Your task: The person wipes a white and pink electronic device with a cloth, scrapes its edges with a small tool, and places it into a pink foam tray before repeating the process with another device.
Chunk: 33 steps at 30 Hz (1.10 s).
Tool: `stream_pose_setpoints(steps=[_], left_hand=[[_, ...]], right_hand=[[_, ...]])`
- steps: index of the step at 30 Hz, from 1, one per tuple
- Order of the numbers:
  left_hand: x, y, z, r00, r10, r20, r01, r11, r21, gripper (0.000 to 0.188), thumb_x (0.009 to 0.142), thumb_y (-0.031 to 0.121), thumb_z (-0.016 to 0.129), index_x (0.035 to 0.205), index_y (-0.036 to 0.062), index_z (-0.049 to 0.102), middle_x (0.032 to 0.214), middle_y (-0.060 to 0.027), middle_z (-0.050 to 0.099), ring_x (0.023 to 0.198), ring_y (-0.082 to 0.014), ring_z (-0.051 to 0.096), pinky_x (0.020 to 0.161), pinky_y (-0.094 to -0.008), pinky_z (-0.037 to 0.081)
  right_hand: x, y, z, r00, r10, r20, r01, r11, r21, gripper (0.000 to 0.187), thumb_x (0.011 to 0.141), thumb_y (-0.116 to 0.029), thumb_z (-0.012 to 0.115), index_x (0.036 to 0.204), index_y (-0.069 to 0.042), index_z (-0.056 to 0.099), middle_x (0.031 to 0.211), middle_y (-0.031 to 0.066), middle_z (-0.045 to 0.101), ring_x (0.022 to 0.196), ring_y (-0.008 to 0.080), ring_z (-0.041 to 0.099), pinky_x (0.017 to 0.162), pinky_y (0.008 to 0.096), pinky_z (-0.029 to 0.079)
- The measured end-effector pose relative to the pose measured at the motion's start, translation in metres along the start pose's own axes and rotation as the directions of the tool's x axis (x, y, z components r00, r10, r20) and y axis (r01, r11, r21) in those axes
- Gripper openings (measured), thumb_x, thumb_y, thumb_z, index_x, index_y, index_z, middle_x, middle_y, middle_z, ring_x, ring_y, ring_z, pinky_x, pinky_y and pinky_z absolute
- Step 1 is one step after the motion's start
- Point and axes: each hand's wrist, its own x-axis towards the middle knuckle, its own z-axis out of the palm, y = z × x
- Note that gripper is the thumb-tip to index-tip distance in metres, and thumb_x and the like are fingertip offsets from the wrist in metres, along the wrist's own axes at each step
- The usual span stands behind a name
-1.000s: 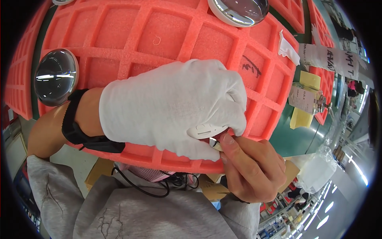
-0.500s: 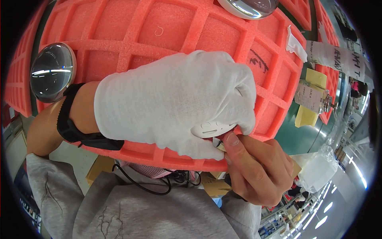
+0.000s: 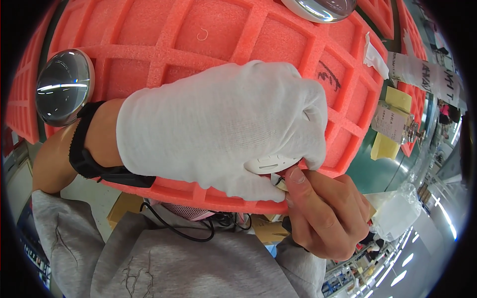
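Observation:
My left hand [image 3: 223, 124], in a white glove with a black band on the wrist, is closed around a white rounded device [image 3: 271, 165] with a slot in its surface. Most of the device is hidden under the glove. At its near edge my bare right hand [image 3: 328, 213] pinches a small pale, dark-edged piece [image 3: 280, 183] between thumb and forefinger. What that piece is I cannot make out. Both hands are over the front part of a red foam tray [image 3: 223, 51] divided into square pockets.
One glossy domed disc [image 3: 64, 87] lies at the tray's left, another glossy disc [image 3: 323, 7] at the far edge. A crumpled white paper [image 3: 375, 58] sits on the right rim. Beyond it are a labelled clear bottle [image 3: 390, 121] among yellow pieces and a clear plastic bag [image 3: 401, 211].
Both hands and the device have shifted slightly to the right in the picture, and so has the tray. The grip of each hand looks the same.

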Motion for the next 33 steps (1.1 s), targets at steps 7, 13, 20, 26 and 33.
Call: stream_pose_setpoints(steps=[7, 13, 20, 26, 33], left_hand=[[-0.001, -0.003, 0.003, 1.0, 0.018, -0.025, -0.019, 0.999, -0.033, 0.035, 0.072, 0.025, 0.083, 0.103, 0.0151, 0.069, 0.11, -0.0078, 0.066, 0.1, -0.0299, 0.062, 0.083, -0.0417, 0.051], [0.001, -0.003, 0.005, 0.999, 0.025, -0.037, -0.028, 0.997, -0.077, 0.037, 0.072, 0.025, 0.084, 0.104, 0.0158, 0.068, 0.108, -0.0069, 0.066, 0.098, -0.0287, 0.063, 0.081, -0.0412, 0.051], [-0.003, -0.003, 0.015, 0.952, 0.124, -0.281, -0.114, 0.992, 0.053, 0.025, 0.072, 0.024, 0.077, 0.084, 0.0056, 0.066, 0.092, -0.0109, 0.061, 0.082, -0.0291, 0.063, 0.063, -0.0388, 0.055], [-0.002, -0.002, 0.01, 0.963, 0.106, -0.248, -0.107, 0.994, 0.007, 0.027, 0.071, 0.024, 0.08, 0.09, 0.0089, 0.067, 0.096, -0.0089, 0.063, 0.087, -0.0287, 0.063, 0.068, -0.0396, 0.054], [0.001, 0.0, 0.01, 0.965, 0.094, -0.245, -0.098, 0.995, -0.003, 0.024, 0.073, 0.023, 0.077, 0.082, 0.004, 0.066, 0.091, -0.0124, 0.061, 0.08, -0.0297, 0.063, 0.061, -0.0409, 0.054]], right_hand=[[0.001, 0.001, 0.0, 1.0, 0.001, -0.002, -0.001, 1.0, 0.024, 0.052, 0.049, 0.002, 0.076, 0.101, 0.004, 0.077, 0.081, 0.0155, 0.071, 0.054, 0.0206, 0.059, 0.047, 0.0276, 0.045], [0.001, 0.002, -0.002, 1.0, 0.01, 0.018, -0.01, 1.0, 0.028, 0.052, 0.049, 0.001, 0.074, 0.101, 0.004, 0.077, 0.081, 0.0155, 0.071, 0.054, 0.0204, 0.058, 0.046, 0.0275, 0.044], [0.001, 0.003, -0.002, 1.0, 0.0, 0.022, -0.001, 0.999, 0.032, 0.053, 0.049, 0.0, 0.073, 0.102, 0.003, 0.077, 0.081, 0.0151, 0.071, 0.053, 0.0197, 0.057, 0.046, 0.0266, 0.043], [0.001, 0.005, -0.002, 1.0, -0.006, 0.018, 0.005, 0.999, 0.036, 0.054, 0.048, 0.0, 0.073, 0.102, 0.002, 0.077, 0.081, 0.015, 0.072, 0.052, 0.0191, 0.057, 0.045, 0.0257, 0.041], [0.0, 0.004, -0.001, 1.0, 0.008, -0.011, -0.007, 1.0, 0.03, 0.054, 0.048, 0.0, 0.072, 0.102, 0.0, 0.078, 0.082, 0.014, 0.073, 0.053, 0.019, 0.058, 0.045, 0.0265, 0.038]])
